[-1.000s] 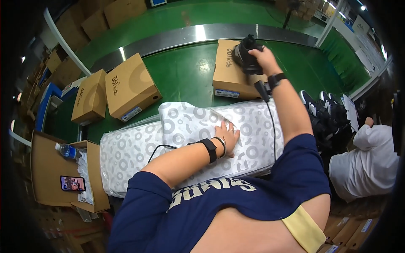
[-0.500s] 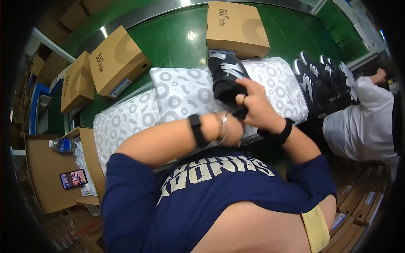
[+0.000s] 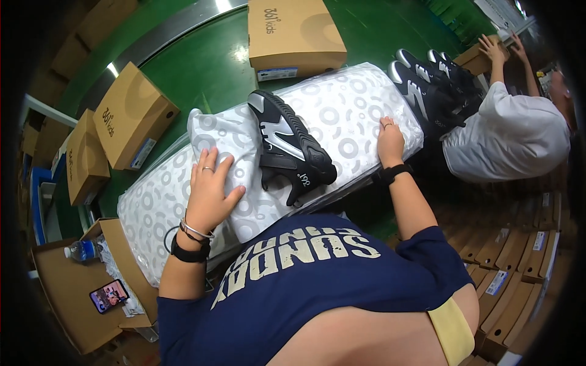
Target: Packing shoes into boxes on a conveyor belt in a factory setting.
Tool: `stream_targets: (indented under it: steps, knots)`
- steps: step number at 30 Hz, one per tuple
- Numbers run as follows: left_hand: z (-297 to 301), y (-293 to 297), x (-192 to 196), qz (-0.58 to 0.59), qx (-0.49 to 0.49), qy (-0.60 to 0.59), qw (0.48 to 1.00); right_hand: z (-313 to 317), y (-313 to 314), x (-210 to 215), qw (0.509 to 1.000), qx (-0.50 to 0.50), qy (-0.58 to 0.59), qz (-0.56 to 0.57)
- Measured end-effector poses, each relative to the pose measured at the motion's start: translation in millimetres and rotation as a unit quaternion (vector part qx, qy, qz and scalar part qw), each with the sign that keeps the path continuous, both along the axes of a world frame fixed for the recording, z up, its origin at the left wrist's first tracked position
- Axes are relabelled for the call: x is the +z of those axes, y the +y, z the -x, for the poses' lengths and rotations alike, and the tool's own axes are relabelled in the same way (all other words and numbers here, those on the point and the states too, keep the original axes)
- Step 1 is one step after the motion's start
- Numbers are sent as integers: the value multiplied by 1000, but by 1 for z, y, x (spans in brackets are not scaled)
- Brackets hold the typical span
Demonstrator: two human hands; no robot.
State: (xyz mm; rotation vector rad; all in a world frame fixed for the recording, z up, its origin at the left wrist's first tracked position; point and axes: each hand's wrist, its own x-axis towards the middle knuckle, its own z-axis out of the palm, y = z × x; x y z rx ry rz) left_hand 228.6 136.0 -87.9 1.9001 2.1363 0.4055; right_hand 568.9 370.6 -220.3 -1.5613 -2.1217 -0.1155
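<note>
Green conveyor surface (image 3: 201, 73) runs across the top, carrying one tan cardboard shoe box (image 3: 295, 33); two more boxes (image 3: 131, 116) sit at its left edge. White wrapping paper (image 3: 342, 110) with grey ring print, wrinkled, covers the desk in a long padded-looking strip. One black sneaker (image 3: 292, 149) with white side panels lies on its side on the paper, between the two hands, touching neither. Left hand (image 3: 210, 189) flat on the paper, fingers spread open, holding nothing; bracelets and black watch at wrist. Right hand (image 3: 390, 141) also open, palm down on the paper near its right edge, ring on one finger, gripping nothing. Row of black sneakers (image 3: 427, 85) stands further right beside a person in white (image 3: 510, 137). Phone (image 3: 108, 296) lies lower left.
</note>
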Motion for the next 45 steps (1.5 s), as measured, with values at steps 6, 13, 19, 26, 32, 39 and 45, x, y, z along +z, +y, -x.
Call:
stream_targets:
  steps: [6, 13, 19, 26, 32, 39, 45]
  knots:
    - [5, 3, 8, 7, -2, -18, 1000, 16, -4, 22, 993, -83, -16, 81]
    - [6, 36, 42, -38, 1, -294, 955, 61, -21, 97, 988, 122, -77, -63]
    - [4, 56, 52, -8, 140, -717, 683, 121, -141, 226, 716, 645, 39, -263]
    - [14, 60, 45, -71, 120, -815, 562, 141, 36, 198, 913, 312, 260, 23]
    - [38, 81, 18, -253, 282, -429, 820, 146, 174, 83, 970, 183, -6, 163]
    - [118, 102, -71, -43, 282, -348, 893, 223, 109, 58, 926, 332, -91, 156]
    - [96, 125, -64, -25, 228, -621, 750, 254, 85, 39, 928, 334, -103, -128]
